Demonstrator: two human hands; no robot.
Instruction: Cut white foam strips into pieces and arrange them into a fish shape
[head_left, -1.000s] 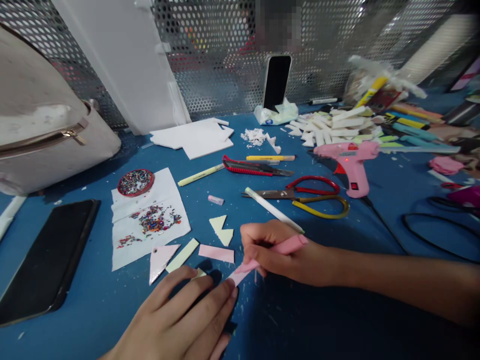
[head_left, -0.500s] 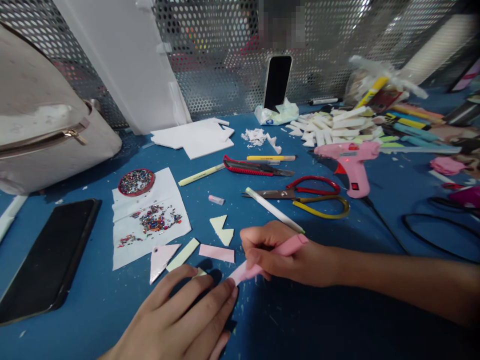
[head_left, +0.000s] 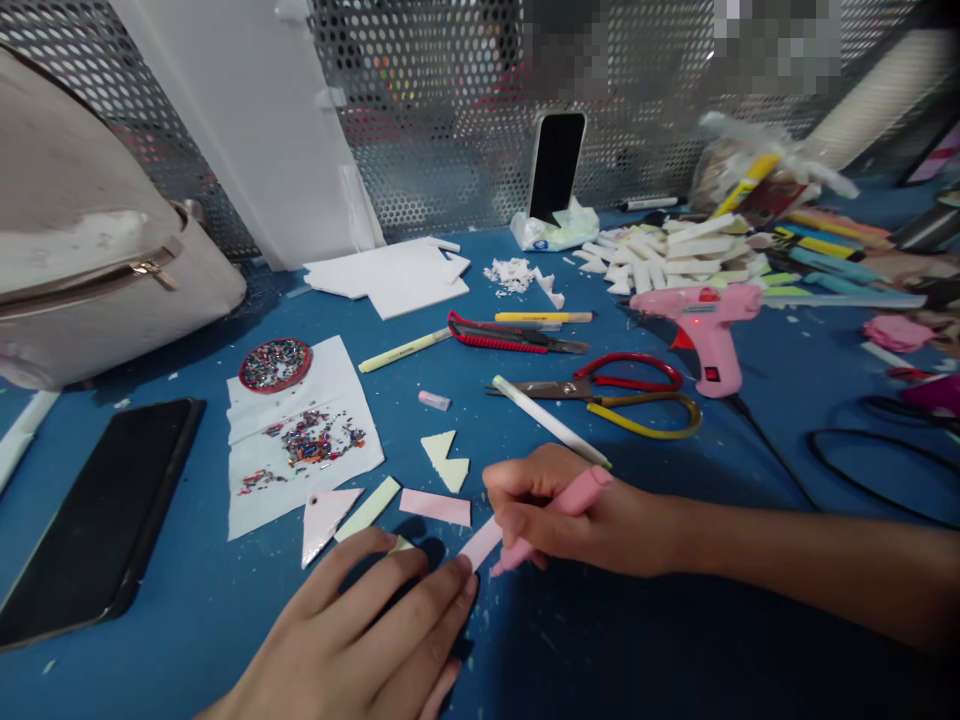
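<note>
Left hand (head_left: 360, 625) at 7 o'clock — flattish, fingers slightly apart, fingertips on pale pink strip (head_left: 482, 543) at 6. Right hand (head_left: 555, 525) at 5, curled round pink marker (head_left: 585, 490) — tip just beside strip. Scissors (head_left: 580, 388), then glue gun (head_left: 718, 345) at 3.
</note>
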